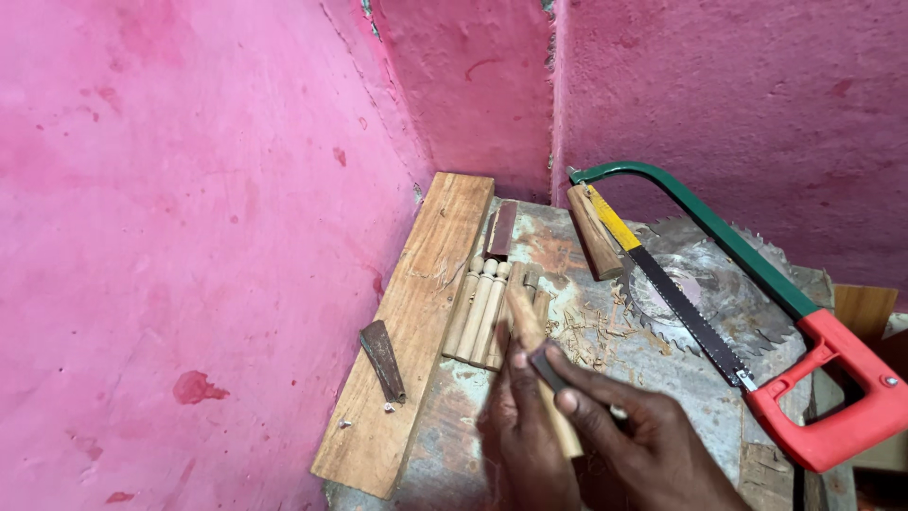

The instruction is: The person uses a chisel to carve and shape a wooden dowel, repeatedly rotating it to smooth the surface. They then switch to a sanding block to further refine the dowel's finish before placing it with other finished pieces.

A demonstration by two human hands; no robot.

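Beside the long wooden plank [416, 312], on its right, the left hand [530, 440] grips a turned wooden peg [532, 345] with fingers closed round it, tip tilted up toward the corner. Right hand [634, 431] pinches a small dark piece [549, 369] against the peg. Further right of the plank lie a row of finished pegs [482, 308], a circular saw blade [709, 284] and a hacksaw [757, 284] on the surface [454, 435]; a rusty blade [383, 360] rests on the plank.

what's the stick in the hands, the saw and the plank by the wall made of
Stick: pale bare wood, unfinished by its matt grain. Saw: likely painted green metal frame, dark toothed steel blade, glossy red handle, probably plastic. Plank: raw brown wood with visible grain and scratches.
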